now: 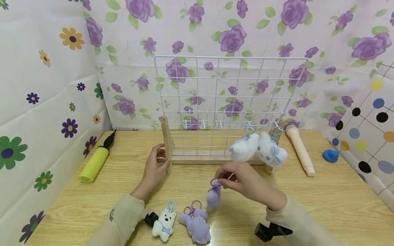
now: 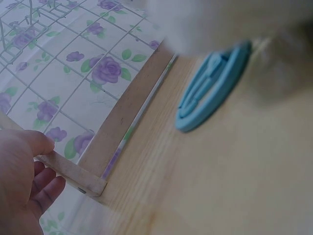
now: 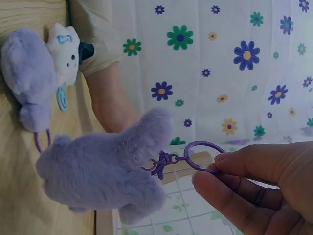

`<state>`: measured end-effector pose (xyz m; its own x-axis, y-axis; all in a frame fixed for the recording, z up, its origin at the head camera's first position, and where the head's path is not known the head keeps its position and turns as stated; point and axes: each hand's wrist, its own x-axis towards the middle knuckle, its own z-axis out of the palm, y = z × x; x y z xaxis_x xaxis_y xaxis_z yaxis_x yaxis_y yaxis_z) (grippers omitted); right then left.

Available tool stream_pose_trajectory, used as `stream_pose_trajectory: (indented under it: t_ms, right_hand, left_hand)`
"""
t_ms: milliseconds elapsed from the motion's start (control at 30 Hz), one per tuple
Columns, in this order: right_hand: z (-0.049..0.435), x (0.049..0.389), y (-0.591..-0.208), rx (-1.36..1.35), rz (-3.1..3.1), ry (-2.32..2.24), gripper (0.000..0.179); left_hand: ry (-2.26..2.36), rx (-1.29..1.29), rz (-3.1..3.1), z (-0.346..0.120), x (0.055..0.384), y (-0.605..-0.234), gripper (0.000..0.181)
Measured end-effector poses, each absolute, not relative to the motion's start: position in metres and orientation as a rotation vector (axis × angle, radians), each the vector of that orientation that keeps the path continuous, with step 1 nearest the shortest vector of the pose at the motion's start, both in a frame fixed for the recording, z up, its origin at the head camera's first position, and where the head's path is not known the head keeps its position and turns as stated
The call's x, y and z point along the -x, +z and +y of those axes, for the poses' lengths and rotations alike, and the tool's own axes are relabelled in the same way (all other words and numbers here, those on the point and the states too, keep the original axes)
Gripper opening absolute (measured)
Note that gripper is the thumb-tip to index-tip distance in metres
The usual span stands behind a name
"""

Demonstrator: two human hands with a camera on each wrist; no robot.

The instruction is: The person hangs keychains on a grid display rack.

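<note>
My right hand [image 1: 246,181] pinches the purple ring of a fluffy purple plush keychain [image 3: 102,171] between thumb and fingers. The plush hangs just above the table, in front of the rack. My left hand [image 1: 154,168] grips the left wooden foot of a white wire grid rack [image 1: 200,160], thumb on one side and fingers on the other. On the rack's right side, a white plush keychain [image 1: 244,148] and a white kitten-like plush with blue ears [image 1: 271,150] hang by blue rings. Another purple plush keychain [image 1: 198,227] and a white bear keychain [image 1: 164,223] lie near the table's front.
Several white hooks [image 1: 203,124] sit along the lower part of the grid. A yellow-green hand pump [image 1: 94,164] lies at the left. At the right are a pale cylindrical tool [image 1: 300,148] and a small blue duck-like toy [image 1: 330,155]. Patterned sheets surround the table.
</note>
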<state>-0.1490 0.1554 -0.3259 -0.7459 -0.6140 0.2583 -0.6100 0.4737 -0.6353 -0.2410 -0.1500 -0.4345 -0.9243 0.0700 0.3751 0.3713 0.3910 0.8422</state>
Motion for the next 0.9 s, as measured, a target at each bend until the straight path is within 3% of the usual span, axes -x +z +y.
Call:
stream_pose_trajectory:
  t_ms: [900]
  right_hand:
    - [0.154,0.189,-0.266,1.053,3.040,-1.122,0.012]
  left_hand:
    - [-1.506,0.391,-2.370,-0.150,0.242,-0.430,0.062]
